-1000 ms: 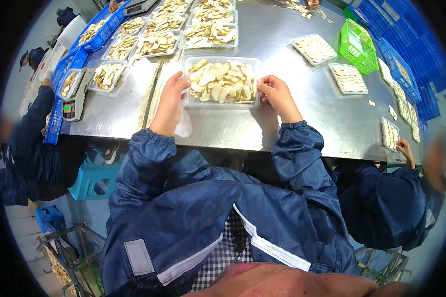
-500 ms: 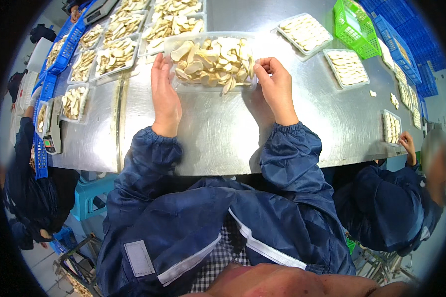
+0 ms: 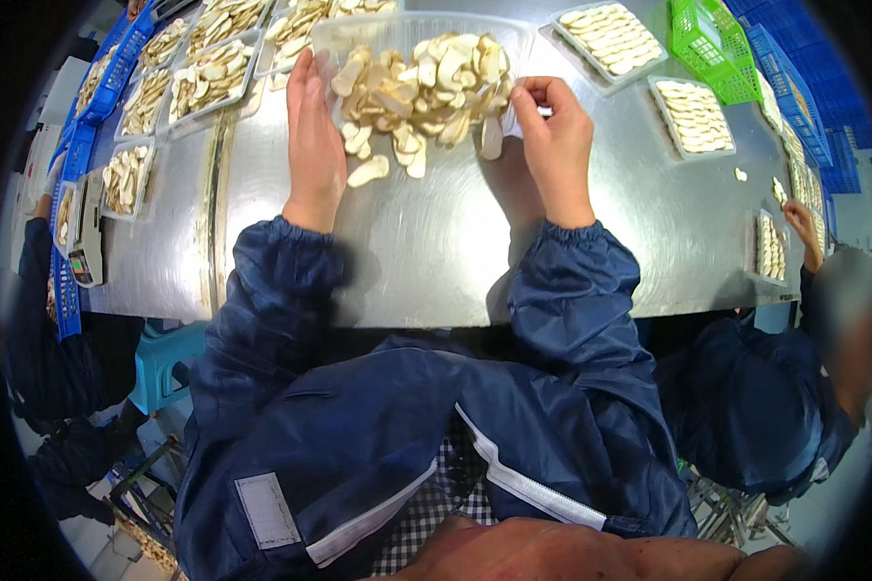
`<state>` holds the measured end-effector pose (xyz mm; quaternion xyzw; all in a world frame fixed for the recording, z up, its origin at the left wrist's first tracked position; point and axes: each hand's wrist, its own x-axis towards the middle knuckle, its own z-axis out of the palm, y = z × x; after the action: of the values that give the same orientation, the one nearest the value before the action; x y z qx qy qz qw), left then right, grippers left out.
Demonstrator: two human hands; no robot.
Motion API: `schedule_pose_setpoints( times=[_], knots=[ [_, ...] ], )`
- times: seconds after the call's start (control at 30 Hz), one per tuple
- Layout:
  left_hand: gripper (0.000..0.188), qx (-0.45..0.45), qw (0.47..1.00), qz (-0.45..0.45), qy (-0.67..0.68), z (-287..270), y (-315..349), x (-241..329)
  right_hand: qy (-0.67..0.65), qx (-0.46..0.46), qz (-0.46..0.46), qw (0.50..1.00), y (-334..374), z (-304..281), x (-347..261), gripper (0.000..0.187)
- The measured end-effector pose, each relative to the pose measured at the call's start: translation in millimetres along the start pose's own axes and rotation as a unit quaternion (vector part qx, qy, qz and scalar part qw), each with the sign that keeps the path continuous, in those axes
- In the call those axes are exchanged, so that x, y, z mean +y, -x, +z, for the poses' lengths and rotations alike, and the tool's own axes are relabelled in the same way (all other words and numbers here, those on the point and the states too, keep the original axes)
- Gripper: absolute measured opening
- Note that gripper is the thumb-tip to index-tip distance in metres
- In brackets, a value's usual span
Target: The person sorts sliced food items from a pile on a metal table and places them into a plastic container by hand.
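A: Two hands on one clear plastic tray (image 3: 421,29), tipped toward the person, w/ pale mushroom slices (image 3: 417,82) spilling out onto the steel table (image 3: 436,242).

B: Left hand (image 3: 315,145)?

A: Flat, fingers straight & together, pressed along the tray's left side, edge of palm on the table. Not gripping anything.

B: Right hand (image 3: 555,136)?

A: Fingers curled in, pinching the tray's right edge btw thumb & fingertips. Closed on the rim.

B: Where's the pile?

A: Btw the two hands, at the far middle of the table. Most slices heaped in the tray mouth; a few lie loose on the steel just in front, one loose slice (image 3: 369,171) right beside the left hand.

B: Around it?

A: Filled trays (image 3: 203,73) in rows at far left, more sliced pieces in them. Two neat trays (image 3: 693,114) at far right, near a green basket (image 3: 712,44). Blue crates (image 3: 794,87) beyond. Scale (image 3: 87,237) at left edge. Another person's hand (image 3: 802,221) at right edge, by a small tray (image 3: 770,247).
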<state>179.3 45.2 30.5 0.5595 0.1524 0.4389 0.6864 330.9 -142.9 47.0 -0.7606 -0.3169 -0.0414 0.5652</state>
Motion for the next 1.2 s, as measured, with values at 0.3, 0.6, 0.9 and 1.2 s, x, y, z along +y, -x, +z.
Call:
schedule_pose_setpoints(
  times=[0.3,0.6,0.9,1.2],
  knots=[
    [0.054,-0.079,0.994,0.065,0.034,3.4,-4.1,-1.5,-0.008,0.056,-0.049,0.997,1.8,-9.5,8.1,0.017],
    [0.044,-0.093,0.99,0.092,0.05,-1.4,-6.7,-3.8,-0.063,0.082,-0.086,0.991,2.8,-10.0,7.5,0.011],
    [0.041,-0.06,0.971,0.18,-0.145,-4.3,0.7,7.7,-0.013,0.103,-0.134,0.986,7.7,-11.3,-1.0,0.011],
    [0.036,-0.036,0.971,0.206,-0.114,-5.9,0.7,14.5,-0.031,0.129,-0.176,0.975,8.1,-10.6,-4.2,0.014]
  ],
)
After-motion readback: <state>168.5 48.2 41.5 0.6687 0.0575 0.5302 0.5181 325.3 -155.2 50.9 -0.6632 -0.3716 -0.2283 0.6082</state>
